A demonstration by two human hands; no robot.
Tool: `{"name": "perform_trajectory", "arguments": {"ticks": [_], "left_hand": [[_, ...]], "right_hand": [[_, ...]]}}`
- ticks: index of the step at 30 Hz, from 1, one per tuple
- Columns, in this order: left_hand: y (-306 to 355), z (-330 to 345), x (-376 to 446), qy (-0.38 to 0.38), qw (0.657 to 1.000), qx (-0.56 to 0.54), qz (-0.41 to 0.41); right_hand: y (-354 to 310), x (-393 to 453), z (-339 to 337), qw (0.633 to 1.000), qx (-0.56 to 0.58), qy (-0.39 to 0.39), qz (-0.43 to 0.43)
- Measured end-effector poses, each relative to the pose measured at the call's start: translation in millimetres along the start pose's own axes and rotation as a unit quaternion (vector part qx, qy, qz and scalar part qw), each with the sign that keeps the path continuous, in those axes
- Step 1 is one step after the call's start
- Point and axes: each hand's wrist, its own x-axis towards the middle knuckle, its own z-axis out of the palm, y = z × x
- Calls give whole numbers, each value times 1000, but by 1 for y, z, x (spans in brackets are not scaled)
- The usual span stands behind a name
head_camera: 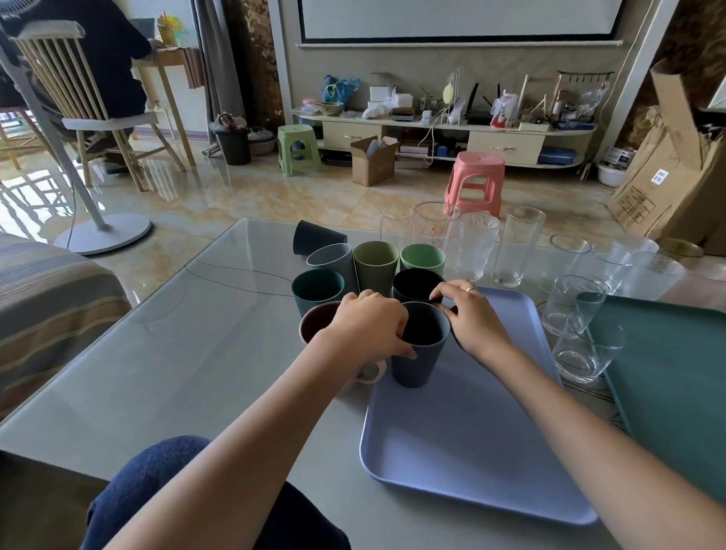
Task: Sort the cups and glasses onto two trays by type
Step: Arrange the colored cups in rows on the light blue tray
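My left hand (369,326) grips the rim of a blue-grey plastic cup (418,361) that stands at the left edge of the lilac tray (474,435). My right hand (472,316) pinches the rim of a black cup (415,284) just behind it. Several more coloured cups cluster behind: teal (315,288), grey-blue (332,257), olive (375,262), light green (422,258), and a dark one lying on its side (317,237). A pink mug (315,323) sits under my left wrist. Tall clear glasses (516,244) stand at the back, short glasses (570,304) to the right beside the teal tray (682,379).
The glass-topped table (171,363) ends near my knees. A striped sofa (33,294) lies to the left, a fan stand (104,232) and a pink stool (475,180) on the floor beyond. A cardboard box (679,181) stands at the right.
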Motion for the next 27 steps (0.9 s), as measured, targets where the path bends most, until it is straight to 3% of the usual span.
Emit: {"name": "perform_trajectory", "arguments": {"ticks": [5, 9, 12, 14, 18, 23, 27], "left_hand": [[-14, -15, -5, -22, 997, -71, -2], [-42, -33, -5, 34, 977, -208, -22], [-73, -36, -8, 108, 975, -168, -99], [-93, -34, -15, 94, 977, -97, -164], [-113, -23, -18, 38, 980, -35, -193], [-108, -8, -8, 32, 987, -13, -155], [-106, -6, -4, 50, 987, -39, -149]], "right_hand": [[4, 0, -8, 999, 11, -37, 8], [1, 7, -17, 1000, -14, 27, -7], [-13, 20, -22, 993, -38, 96, -65], [-27, 35, -22, 990, -45, 89, -101], [-60, 66, -8, 983, -71, -4, -167], [-100, 88, 22, 936, -134, -225, -234], [-106, 91, 35, 923, -146, -262, -242]]}}
